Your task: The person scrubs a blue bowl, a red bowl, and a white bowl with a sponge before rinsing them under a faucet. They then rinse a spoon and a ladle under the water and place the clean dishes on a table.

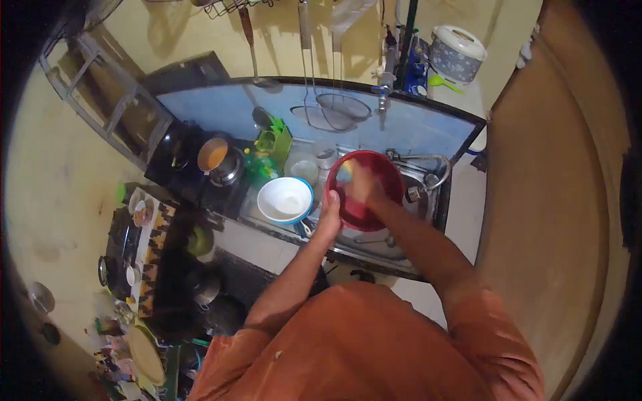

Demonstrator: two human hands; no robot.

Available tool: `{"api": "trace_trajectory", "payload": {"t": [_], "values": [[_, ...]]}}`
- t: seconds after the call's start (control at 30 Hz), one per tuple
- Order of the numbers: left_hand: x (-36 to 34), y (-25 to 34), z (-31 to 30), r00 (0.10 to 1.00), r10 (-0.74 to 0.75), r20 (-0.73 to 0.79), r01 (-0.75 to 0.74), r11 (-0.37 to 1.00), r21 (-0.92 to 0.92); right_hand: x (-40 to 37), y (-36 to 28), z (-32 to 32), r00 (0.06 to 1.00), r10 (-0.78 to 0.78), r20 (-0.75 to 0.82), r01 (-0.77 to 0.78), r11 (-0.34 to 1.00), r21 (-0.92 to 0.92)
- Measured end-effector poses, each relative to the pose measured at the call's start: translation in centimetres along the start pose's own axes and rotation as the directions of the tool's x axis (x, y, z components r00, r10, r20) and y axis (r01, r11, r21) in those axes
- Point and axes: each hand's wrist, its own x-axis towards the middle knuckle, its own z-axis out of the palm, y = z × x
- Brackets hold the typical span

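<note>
Red basin point(392, 175), left hand point(330, 212) at its rim, right hand point(364, 185) inside

Two hands in play, one left hand point(331, 212), one right hand point(363, 184), one red basin point(392, 175), two stacked bowls point(285, 200), a pair of strainers point(322, 118) point(344, 105), one flowered canister point(457, 59), one curved faucet point(444, 167)

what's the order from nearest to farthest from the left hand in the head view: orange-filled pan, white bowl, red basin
1. Red basin: touching the left hand, over the sink.
2. White bowl: just left of the basin.
3. Orange-filled pan: farther left, on the stove.
</note>
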Motion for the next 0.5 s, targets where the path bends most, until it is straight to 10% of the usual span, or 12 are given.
{"api": "trace_trajectory", "payload": {"t": [0.13,0.23,0.33,0.4,0.5], "values": [[-0.2,2.7,-1.4,0.989,-0.133,0.057,0.140,0.980,-0.143,-1.6,1.0,2.8,0.859,-0.343,0.380,0.203,0.909,0.363],[-0.3,0.9,-1.6,0.998,-0.001,-0.063,-0.004,0.996,-0.084,-2.6,2.6,-1.1,0.590,-0.430,0.684,0.534,0.843,0.070],[0.1,0.5,-1.4,0.997,-0.020,-0.075,0.011,0.991,-0.130,-0.6,5.1,-1.3,0.713,-0.190,0.675,0.490,0.824,-0.286],[-0.6,2.6,-0.3,0.999,-0.012,-0.043,0.005,0.986,-0.167,1.6,9.3,3.2,0.864,-0.504,0.009,0.484,0.823,-0.297],[-0.2,2.6,0.4,0.994,-0.073,-0.077,0.070,0.997,-0.045,0.9,0.8,1.5,0.949,-0.247,0.197,0.239,0.969,0.066]]}}
